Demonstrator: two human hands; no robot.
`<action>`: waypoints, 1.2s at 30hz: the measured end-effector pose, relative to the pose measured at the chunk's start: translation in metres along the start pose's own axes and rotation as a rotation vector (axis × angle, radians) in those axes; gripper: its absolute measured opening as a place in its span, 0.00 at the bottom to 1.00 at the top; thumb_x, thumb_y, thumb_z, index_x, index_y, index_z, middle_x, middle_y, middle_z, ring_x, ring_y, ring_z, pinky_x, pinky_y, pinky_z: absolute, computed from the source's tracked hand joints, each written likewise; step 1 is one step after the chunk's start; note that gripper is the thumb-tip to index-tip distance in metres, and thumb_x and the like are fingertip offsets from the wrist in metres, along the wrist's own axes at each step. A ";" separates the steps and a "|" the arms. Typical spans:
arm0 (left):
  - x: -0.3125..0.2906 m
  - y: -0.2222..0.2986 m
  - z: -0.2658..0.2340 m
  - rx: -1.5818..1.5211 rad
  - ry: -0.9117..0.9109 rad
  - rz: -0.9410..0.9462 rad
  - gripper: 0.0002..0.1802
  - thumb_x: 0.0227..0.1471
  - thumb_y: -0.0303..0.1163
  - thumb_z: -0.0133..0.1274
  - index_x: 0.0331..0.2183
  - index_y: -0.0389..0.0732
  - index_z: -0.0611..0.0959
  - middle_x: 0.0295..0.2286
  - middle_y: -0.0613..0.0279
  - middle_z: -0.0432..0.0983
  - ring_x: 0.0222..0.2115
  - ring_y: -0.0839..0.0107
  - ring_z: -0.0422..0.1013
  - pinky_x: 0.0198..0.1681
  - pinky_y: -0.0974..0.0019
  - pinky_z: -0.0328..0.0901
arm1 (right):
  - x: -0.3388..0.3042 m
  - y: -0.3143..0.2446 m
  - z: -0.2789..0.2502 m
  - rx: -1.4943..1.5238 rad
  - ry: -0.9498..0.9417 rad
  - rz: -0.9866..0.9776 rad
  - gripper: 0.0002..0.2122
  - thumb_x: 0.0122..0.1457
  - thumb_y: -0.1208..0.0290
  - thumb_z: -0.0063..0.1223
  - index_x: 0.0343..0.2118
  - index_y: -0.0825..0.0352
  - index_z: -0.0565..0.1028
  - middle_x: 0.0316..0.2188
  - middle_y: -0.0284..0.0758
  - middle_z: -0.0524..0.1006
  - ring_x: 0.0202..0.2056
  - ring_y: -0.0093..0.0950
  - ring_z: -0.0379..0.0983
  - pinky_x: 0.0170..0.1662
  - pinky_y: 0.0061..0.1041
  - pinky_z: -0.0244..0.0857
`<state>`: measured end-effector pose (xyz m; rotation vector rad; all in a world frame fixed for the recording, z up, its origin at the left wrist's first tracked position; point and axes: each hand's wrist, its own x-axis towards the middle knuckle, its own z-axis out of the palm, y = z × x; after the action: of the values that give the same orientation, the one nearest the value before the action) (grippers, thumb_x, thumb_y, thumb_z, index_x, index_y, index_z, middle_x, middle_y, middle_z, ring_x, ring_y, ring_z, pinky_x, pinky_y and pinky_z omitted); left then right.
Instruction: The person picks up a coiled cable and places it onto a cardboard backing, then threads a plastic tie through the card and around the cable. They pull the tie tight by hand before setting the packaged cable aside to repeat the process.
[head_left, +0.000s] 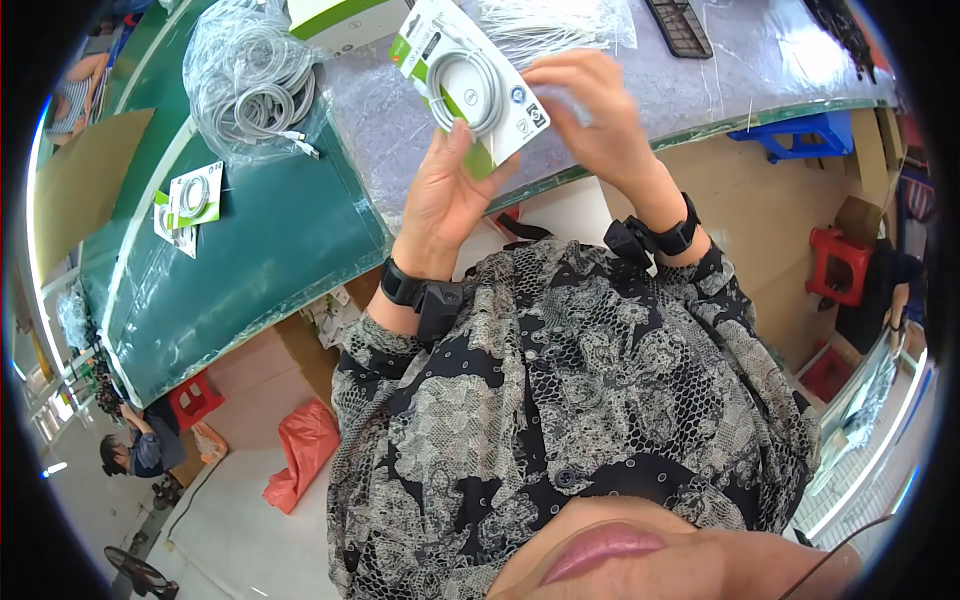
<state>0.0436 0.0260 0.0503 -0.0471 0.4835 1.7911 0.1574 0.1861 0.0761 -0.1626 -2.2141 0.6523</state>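
My left hand grips the lower part of a white and green packaged cable, thumb across its front. A coiled white cable shows on the card, which is tilted above the table edge. At the card's right edge is my right hand, its fingers bent toward the card and slightly smeared; whether they grip the edge or only touch it I cannot tell. Each wrist wears a black strap with a small device.
On the table lie a clear bag of coiled cables, packaged cables, a white and green box, a bag of white cable ties and a black tray. Stools stand on the floor. Other people sit farther off.
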 end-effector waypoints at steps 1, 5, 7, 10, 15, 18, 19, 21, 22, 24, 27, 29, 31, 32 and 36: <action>0.001 0.000 0.001 0.119 0.047 0.062 0.22 0.58 0.33 0.45 0.54 0.47 0.63 0.49 0.59 0.66 0.50 0.61 0.65 0.47 0.54 0.69 | 0.000 -0.001 -0.004 0.002 -0.013 -0.010 0.08 0.45 0.78 0.58 0.30 0.63 0.76 0.28 0.26 0.74 0.35 0.28 0.68 0.47 0.29 0.57; 0.001 -0.002 0.010 0.218 0.046 0.153 0.22 0.58 0.31 0.45 0.54 0.49 0.62 0.49 0.61 0.66 0.49 0.63 0.67 0.45 0.55 0.71 | -0.002 -0.024 -0.022 -0.174 -0.001 -0.152 0.11 0.42 0.77 0.60 0.31 0.59 0.77 0.30 0.25 0.75 0.37 0.25 0.67 0.49 0.31 0.55; 0.001 -0.004 0.013 0.203 0.024 0.152 0.22 0.58 0.30 0.45 0.54 0.49 0.62 0.49 0.61 0.66 0.48 0.63 0.67 0.45 0.55 0.71 | -0.002 -0.037 -0.011 -0.234 -0.099 -0.216 0.11 0.40 0.76 0.61 0.30 0.57 0.78 0.30 0.24 0.75 0.36 0.24 0.67 0.50 0.31 0.54; -0.001 -0.005 0.017 0.174 -0.013 0.163 0.23 0.58 0.29 0.44 0.54 0.49 0.61 0.49 0.61 0.66 0.47 0.63 0.68 0.45 0.53 0.71 | -0.003 -0.036 -0.007 -0.258 -0.133 -0.248 0.11 0.39 0.75 0.61 0.30 0.56 0.78 0.30 0.23 0.75 0.35 0.24 0.67 0.50 0.31 0.53; -0.006 -0.007 0.018 0.383 -0.014 0.306 0.21 0.55 0.24 0.48 0.51 0.46 0.66 0.45 0.60 0.70 0.45 0.63 0.70 0.44 0.58 0.70 | -0.008 -0.028 0.002 -0.228 -0.031 -0.239 0.09 0.38 0.73 0.60 0.27 0.57 0.78 0.28 0.23 0.74 0.36 0.24 0.66 0.50 0.30 0.52; -0.003 -0.005 0.015 0.693 0.010 0.531 0.20 0.51 0.21 0.52 0.47 0.43 0.70 0.41 0.58 0.73 0.43 0.62 0.71 0.43 0.61 0.70 | -0.010 -0.026 0.006 -0.240 0.018 -0.228 0.08 0.40 0.72 0.59 0.27 0.57 0.78 0.29 0.23 0.75 0.36 0.25 0.67 0.50 0.30 0.53; -0.003 -0.003 0.015 0.907 -0.039 0.723 0.19 0.49 0.20 0.54 0.44 0.42 0.72 0.39 0.57 0.73 0.42 0.61 0.72 0.42 0.63 0.70 | -0.011 -0.026 0.006 -0.252 0.035 -0.207 0.08 0.41 0.71 0.58 0.29 0.57 0.78 0.29 0.23 0.75 0.37 0.25 0.69 0.50 0.31 0.54; -0.001 0.001 0.016 1.326 -0.138 1.115 0.17 0.44 0.18 0.57 0.38 0.39 0.76 0.36 0.55 0.74 0.40 0.59 0.73 0.40 0.66 0.70 | -0.012 -0.023 0.003 -0.271 0.058 -0.193 0.08 0.43 0.71 0.57 0.30 0.56 0.78 0.30 0.23 0.76 0.37 0.25 0.70 0.51 0.31 0.55; 0.001 0.002 0.018 1.325 -0.146 1.123 0.17 0.44 0.18 0.57 0.38 0.39 0.76 0.36 0.55 0.74 0.40 0.59 0.73 0.40 0.66 0.70 | -0.011 -0.021 0.004 -0.253 0.051 -0.170 0.09 0.43 0.70 0.56 0.30 0.57 0.78 0.30 0.24 0.76 0.38 0.25 0.70 0.51 0.31 0.55; 0.003 0.004 0.023 1.340 -0.184 1.208 0.15 0.41 0.17 0.58 0.36 0.38 0.78 0.36 0.53 0.74 0.39 0.58 0.74 0.39 0.66 0.70 | -0.011 -0.018 0.005 -0.218 0.036 -0.122 0.09 0.44 0.70 0.56 0.31 0.57 0.77 0.31 0.25 0.75 0.38 0.26 0.69 0.51 0.31 0.55; 0.001 0.009 0.030 1.376 -0.223 1.265 0.15 0.40 0.17 0.58 0.35 0.38 0.79 0.36 0.52 0.74 0.38 0.56 0.74 0.38 0.66 0.71 | -0.016 -0.017 0.004 -0.160 0.012 -0.049 0.10 0.45 0.69 0.56 0.33 0.59 0.76 0.33 0.26 0.74 0.40 0.26 0.69 0.51 0.31 0.55; -0.001 0.013 0.032 1.437 -0.250 1.276 0.16 0.40 0.17 0.59 0.36 0.38 0.79 0.36 0.52 0.74 0.39 0.55 0.74 0.37 0.64 0.71 | -0.021 -0.018 0.003 -0.117 -0.008 0.004 0.11 0.45 0.69 0.55 0.34 0.59 0.75 0.34 0.27 0.74 0.40 0.27 0.68 0.51 0.31 0.55; -0.001 0.016 0.035 1.426 -0.270 1.292 0.16 0.40 0.18 0.59 0.36 0.38 0.79 0.36 0.51 0.74 0.39 0.55 0.74 0.38 0.64 0.71 | -0.027 -0.018 0.001 -0.075 -0.029 0.062 0.11 0.46 0.68 0.55 0.35 0.60 0.75 0.35 0.29 0.73 0.41 0.27 0.68 0.51 0.31 0.55; -0.001 0.017 0.037 1.415 -0.288 1.305 0.17 0.40 0.18 0.59 0.37 0.38 0.79 0.37 0.51 0.74 0.40 0.54 0.74 0.38 0.64 0.71 | -0.030 -0.018 -0.001 -0.055 -0.039 0.094 0.12 0.46 0.68 0.55 0.36 0.60 0.74 0.36 0.29 0.73 0.42 0.27 0.67 0.52 0.31 0.55; -0.004 0.017 0.042 1.426 -0.322 1.339 0.17 0.40 0.18 0.59 0.37 0.37 0.79 0.38 0.49 0.73 0.41 0.53 0.73 0.40 0.63 0.71 | -0.045 -0.018 -0.004 0.032 -0.080 0.228 0.13 0.48 0.67 0.54 0.38 0.62 0.73 0.38 0.31 0.72 0.43 0.28 0.67 0.52 0.31 0.56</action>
<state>0.0384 0.0332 0.0950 1.8800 1.6726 2.0988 0.1925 0.1576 0.0574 -0.3822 -2.2796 0.8310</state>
